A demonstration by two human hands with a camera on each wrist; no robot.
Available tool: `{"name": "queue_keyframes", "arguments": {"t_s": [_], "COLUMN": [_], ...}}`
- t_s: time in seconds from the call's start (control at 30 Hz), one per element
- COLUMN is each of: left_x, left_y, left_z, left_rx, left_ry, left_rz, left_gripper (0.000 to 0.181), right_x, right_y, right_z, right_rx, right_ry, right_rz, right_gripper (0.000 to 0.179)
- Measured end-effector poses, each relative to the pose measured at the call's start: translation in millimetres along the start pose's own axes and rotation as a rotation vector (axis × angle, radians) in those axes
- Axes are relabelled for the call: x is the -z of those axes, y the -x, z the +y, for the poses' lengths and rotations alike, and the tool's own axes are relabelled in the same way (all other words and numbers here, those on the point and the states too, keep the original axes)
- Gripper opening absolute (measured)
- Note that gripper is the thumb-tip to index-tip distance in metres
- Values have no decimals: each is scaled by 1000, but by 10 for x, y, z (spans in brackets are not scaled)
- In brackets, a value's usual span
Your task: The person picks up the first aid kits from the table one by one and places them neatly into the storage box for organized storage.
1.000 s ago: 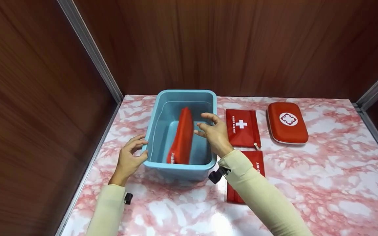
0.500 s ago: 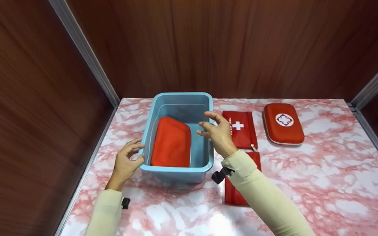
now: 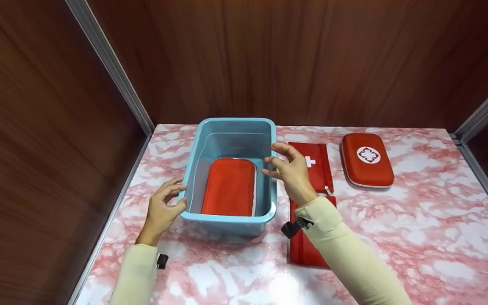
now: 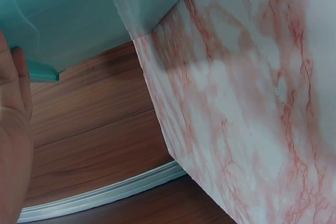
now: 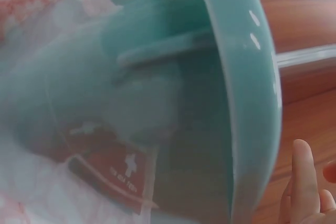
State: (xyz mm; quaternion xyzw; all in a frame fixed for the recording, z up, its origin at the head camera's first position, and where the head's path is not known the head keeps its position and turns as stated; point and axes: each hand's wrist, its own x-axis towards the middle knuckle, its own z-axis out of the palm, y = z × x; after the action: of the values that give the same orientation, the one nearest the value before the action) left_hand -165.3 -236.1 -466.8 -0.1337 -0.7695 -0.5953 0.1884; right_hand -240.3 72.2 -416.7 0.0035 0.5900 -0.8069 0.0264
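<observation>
On my marbled pink-and-white counter (image 3: pixel 439 220), right side: red zip pouch (image 3: pixel 320 169), white cross. Second red pouch (image 3: pixel 301 250) just beside it, nearer me, partly hidden. Hard red case (image 3: pixel 368 169) farther right, round white emblem, apart from both. Dark wood back panel (image 3: pixel 290 63), wood left panel (image 3: pixel 36 148), metal trim (image 3: pixel 109 59) between them.

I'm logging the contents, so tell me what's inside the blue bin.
A red case lies inside the blue bin, a plain face showing. The bin's near rim hides the case's near end, and whatever is beneath the case cannot be seen.
</observation>
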Motion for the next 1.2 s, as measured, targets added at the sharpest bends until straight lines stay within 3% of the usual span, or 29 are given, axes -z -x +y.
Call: {"name": "queue_keyframes", "arguments": {"t_s": [0.17, 0.4, 0.67, 0.83, 1.07, 1.2], "left_x": [1, 22, -36, -86, -66, -19], "left_y": [19, 75, 107, 78, 10, -5], "left_z": [-36, -342, -405, -366, -73, -20], "left_rx": [11, 21, 3, 7, -10, 1], "left_ry": [4, 4, 33, 36, 28, 16], "left_rz": [-1, 16, 11, 6, 10, 26], "left_gripper": [27, 30, 29, 29, 26, 27], "right_x": [125, 300, 520, 621, 669, 697], "right_y": [40, 94, 183, 219, 202, 194], "right_z": [-4, 38, 85, 96, 74, 57], "right_rx": [26, 26, 27, 41, 70, 64], "right_ry": [-8, -16, 5, 9, 9, 34], "right_rz": [14, 62, 83, 90, 89, 75], "right_gripper": [41, 37, 40, 39, 40, 40]}}
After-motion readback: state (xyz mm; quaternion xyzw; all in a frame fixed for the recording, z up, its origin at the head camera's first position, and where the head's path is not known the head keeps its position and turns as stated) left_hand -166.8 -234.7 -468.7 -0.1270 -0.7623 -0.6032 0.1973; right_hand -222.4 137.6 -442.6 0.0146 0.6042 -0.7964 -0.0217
